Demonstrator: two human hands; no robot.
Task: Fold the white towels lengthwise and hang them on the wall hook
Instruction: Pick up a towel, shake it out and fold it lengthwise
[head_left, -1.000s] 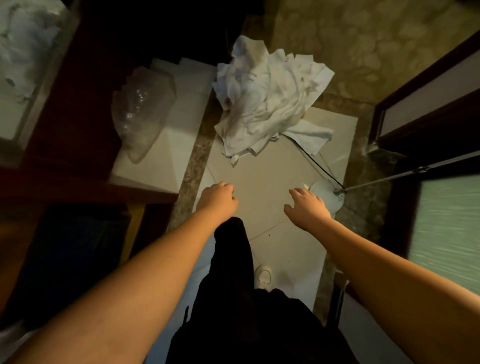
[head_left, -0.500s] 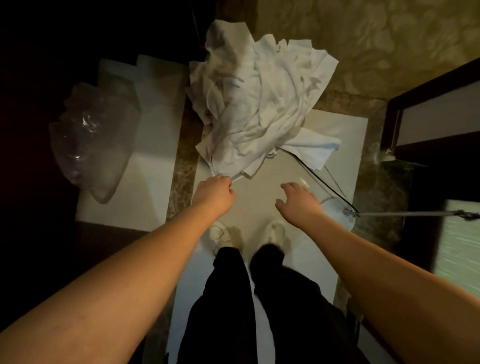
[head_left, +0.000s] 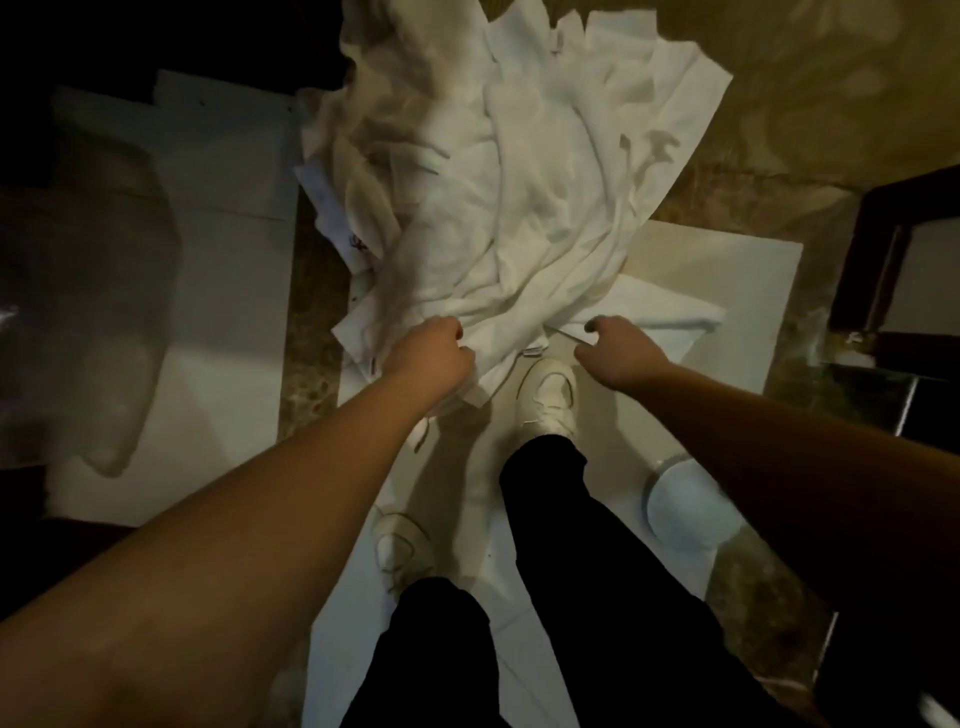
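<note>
A crumpled pile of white towels (head_left: 519, 171) lies on the floor ahead of my feet, partly on a white floor panel (head_left: 727, 280). My left hand (head_left: 431, 356) is at the pile's near edge, with its fingers curled into a fold of towel. At the near right corner of the pile, my right hand (head_left: 618, 353) has hooked fingers and its thumb held apart. Whether the right hand holds cloth is unclear. No wall hook is in view.
A clear plastic bag (head_left: 93, 312) lies on a white board at the left. A round white object (head_left: 680, 514) sits on the floor by my right forearm. A dark door frame (head_left: 883, 260) stands at the right. My white shoes (head_left: 545, 400) are just below the pile.
I have stepped closer to the pile. Both hands moved forward from above the bare floor panel to the towels' near edge, and the left hand's fingers closed into the cloth.
</note>
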